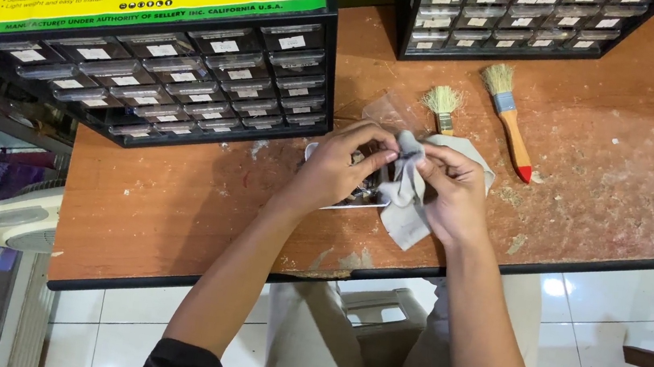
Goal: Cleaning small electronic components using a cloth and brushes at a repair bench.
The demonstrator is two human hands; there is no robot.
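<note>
Hands: seen from the head camera, both meet over the middle of a worn orange table [179, 200], bare forearms reaching in from below.
Left hand [339, 164]: fingers curled, thumb and fingertips pinching a small dark part wrapped in a grey cloth [407, 196].
Right hand [452, 190]: pinching the same cloth from the other side, fingertips almost touching those of the left hand; the cloth drapes down across its palm.
Small part: mostly hidden by cloth and fingers, so its kind cannot be told.
Tray: a shallow pale tray [341, 203] lies on the table under the left hand; it holds dark metal bits, too covered to tell apart.
Plastic bag: a clear bag [387, 110] lies just behind the hands.
Brushes: a short brush [442, 107] and a longer brush with an orange handle [511, 122] lie behind the right hand.
Drawer cabinets: a black cabinet of small clear drawers [192, 80] stands at the back left, a second one [514, 21] at the back right; all drawers closed, contents not readable.
</note>
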